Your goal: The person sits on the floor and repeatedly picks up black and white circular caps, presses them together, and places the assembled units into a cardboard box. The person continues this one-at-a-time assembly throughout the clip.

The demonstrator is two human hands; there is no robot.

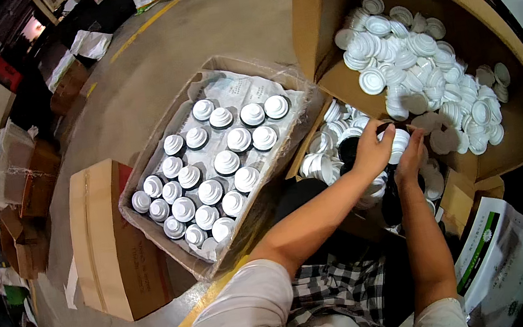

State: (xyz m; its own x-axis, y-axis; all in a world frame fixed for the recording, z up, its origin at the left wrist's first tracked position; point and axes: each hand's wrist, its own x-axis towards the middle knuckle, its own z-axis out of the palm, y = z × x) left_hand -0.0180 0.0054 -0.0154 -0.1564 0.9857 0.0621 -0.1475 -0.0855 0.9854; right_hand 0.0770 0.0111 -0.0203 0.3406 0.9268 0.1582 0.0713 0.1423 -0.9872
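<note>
Head view: left hand (372,152) and right hand (411,160) meet over an open cardboard box (302,151) of loose white lids, fingers of both curled in around a round, stepped white plastic lid (398,145) between them, grip partly hidden. Large brown cardboard carton (499,36) of loose white plastic discs (422,67) sits just beyond; plastic-wrapped cardboard tray (168,249) at left holds spaced white-capped black pieces (211,192).

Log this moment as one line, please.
left hand: on white cap | right hand: on same cap | left: carton, spaced white-topped pieces | upper right: open box, loose white caps
</note>
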